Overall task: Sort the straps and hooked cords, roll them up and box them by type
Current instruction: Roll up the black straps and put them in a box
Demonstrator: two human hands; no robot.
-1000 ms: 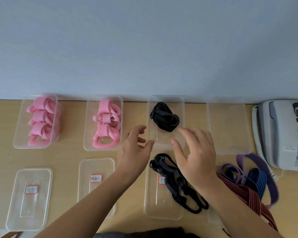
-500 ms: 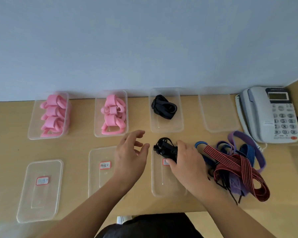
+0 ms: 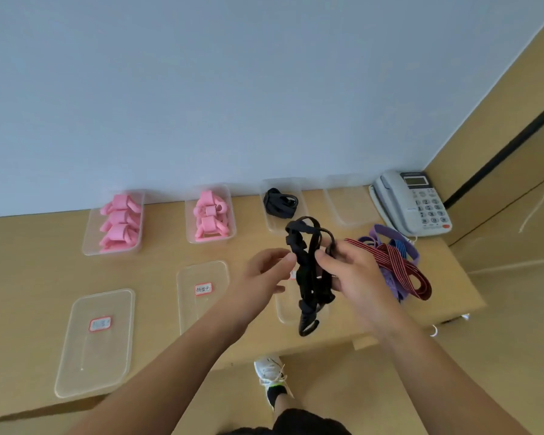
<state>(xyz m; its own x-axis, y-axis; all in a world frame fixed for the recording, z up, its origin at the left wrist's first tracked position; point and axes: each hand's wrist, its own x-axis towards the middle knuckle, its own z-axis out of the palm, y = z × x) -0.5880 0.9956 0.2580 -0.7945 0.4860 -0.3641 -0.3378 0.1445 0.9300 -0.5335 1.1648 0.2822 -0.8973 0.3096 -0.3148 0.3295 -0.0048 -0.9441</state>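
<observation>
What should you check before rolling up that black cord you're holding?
1. Black hooked cord held by right hand: ok.
2. Left hand pinching the cord: cannot tell, fingertips only near it.
3. Cord untangled: not ok, bunched loops.
4. Hook end hanging free at the bottom: ok.
5. Box with the rolled black cord has room: ok.
6. Striped and purple straps clear of the cord: ok.

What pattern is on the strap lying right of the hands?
Dark red with thin pale lengthwise stripes, on the strap in the head view, beside purple and blue ones.
</observation>
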